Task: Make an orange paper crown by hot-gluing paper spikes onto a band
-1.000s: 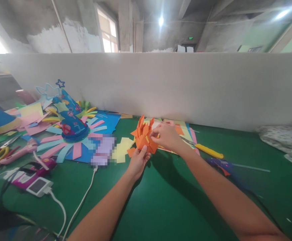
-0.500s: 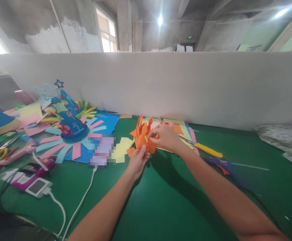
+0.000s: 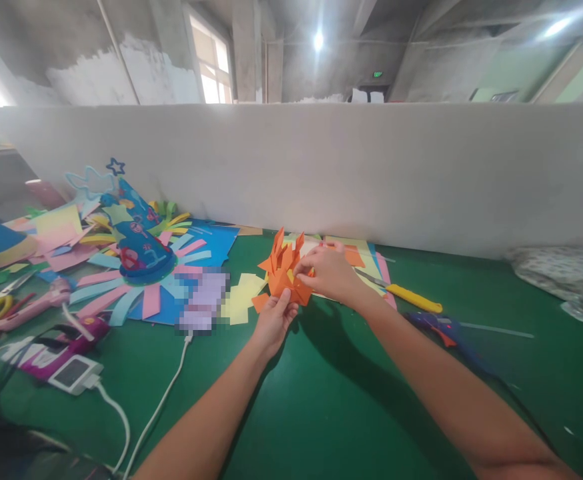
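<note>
An orange folded-paper piece (image 3: 280, 272) with several pointed tips is held up over the green table. My left hand (image 3: 277, 319) grips its lower edge, thumb in front and fingers curled behind. At its right side, my right hand (image 3: 327, 272) is closed in a pinch against the folds; its fingertips partly cover the paper. Whether a separate small piece is between those fingers cannot be made out. Yellow paper pieces (image 3: 239, 301) lie left of the folded piece. Behind my right hand are stacked coloured sheets (image 3: 385, 270).
A yellow utility knife (image 3: 414, 298) and a blue glue gun (image 3: 431, 323) lie to the right. Decorated cone hats (image 3: 144, 257), a pink glue gun (image 3: 36, 307), a power strip (image 3: 66, 353) and white cables (image 3: 169, 387) occupy the left. A pale partition (image 3: 321, 173) borders the back.
The view has shifted very slightly. Both hands keep their hold on the orange paper piece, with almost no visible movement.
</note>
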Available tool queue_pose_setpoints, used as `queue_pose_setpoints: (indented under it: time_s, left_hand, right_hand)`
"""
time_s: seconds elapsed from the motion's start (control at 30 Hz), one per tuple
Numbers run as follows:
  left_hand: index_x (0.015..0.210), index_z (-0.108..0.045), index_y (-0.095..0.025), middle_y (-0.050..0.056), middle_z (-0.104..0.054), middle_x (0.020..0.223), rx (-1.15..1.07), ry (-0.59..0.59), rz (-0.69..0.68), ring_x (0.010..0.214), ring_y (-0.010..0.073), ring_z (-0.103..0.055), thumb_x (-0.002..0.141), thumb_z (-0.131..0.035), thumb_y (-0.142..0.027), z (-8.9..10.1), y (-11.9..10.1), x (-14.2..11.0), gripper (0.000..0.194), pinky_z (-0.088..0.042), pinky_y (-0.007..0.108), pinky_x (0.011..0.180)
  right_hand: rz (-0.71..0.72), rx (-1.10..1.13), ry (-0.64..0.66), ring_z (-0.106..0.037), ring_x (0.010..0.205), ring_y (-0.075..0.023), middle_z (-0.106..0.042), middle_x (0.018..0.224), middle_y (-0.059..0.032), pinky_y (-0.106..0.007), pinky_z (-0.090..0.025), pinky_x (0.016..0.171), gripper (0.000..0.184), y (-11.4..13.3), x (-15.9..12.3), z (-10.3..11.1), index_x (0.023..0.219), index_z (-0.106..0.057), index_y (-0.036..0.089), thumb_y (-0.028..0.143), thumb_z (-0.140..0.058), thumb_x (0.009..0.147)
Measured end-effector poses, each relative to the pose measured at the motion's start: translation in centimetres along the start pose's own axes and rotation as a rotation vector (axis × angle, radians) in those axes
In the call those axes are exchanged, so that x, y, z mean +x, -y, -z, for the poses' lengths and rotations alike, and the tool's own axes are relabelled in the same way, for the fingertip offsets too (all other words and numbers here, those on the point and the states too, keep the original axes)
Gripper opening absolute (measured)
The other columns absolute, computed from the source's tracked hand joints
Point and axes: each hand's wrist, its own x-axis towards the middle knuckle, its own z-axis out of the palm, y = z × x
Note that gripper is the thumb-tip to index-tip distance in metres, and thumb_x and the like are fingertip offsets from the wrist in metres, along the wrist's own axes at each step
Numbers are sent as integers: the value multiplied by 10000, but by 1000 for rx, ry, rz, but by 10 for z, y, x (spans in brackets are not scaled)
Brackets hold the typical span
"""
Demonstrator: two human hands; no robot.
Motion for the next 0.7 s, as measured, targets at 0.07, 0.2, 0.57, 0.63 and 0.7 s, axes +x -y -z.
queue_pose_setpoints:
  time_s: [0.07, 0.2, 0.57, 0.63, 0.7]
  left_hand:
    - [683, -511, -141, -37, -524, 585, -4, -10, 3, 553, 46, -556, 675, -738, -275, 0, 0, 0, 264, -472, 133, 530]
    - [671, -493, -148, -38, -519, 578, -17, 3, 8, 566, 48, -555, 678, -735, -277, 1, 0, 1, 274, -468, 135, 544]
    - [750, -553, -135, -34, -542, 614, -36, -12, 10, 556, 37, -555, 691, -728, -250, 1, -1, 0, 218, -471, 127, 536]
    - [736, -547, -135, -33, -542, 610, -36, -18, 9, 557, 38, -556, 694, -725, -246, 1, -1, 0, 214, -472, 126, 536]
    - [724, -539, -134, -33, -538, 602, -37, -30, 12, 555, 39, -556, 704, -717, -240, 0, -1, 0, 209, -471, 125, 535]
  right_hand:
    - [0, 5, -4, -563, 805, -184, -688, 709, 11, -449, -137, 934, 179, 0, 0, -1, 635, -666, 237, 177, -535, 741]
    - [6, 13, -18, -564, 802, -186, -689, 702, 6, -445, -135, 938, 181, 0, -1, -2, 646, -669, 235, 181, -530, 748]
    - [17, -11, -18, -566, 816, -193, -688, 716, -4, -452, -146, 931, 183, 5, -1, -1, 659, -675, 228, 182, -523, 751]
    - [19, -21, -19, -566, 816, -193, -688, 718, -7, -452, -144, 932, 186, 6, -2, -1, 660, -678, 225, 181, -522, 751]
    - [22, -29, -13, -566, 817, -192, -689, 715, -9, -449, -142, 932, 188, 7, -2, -1, 658, -679, 221, 176, -520, 749]
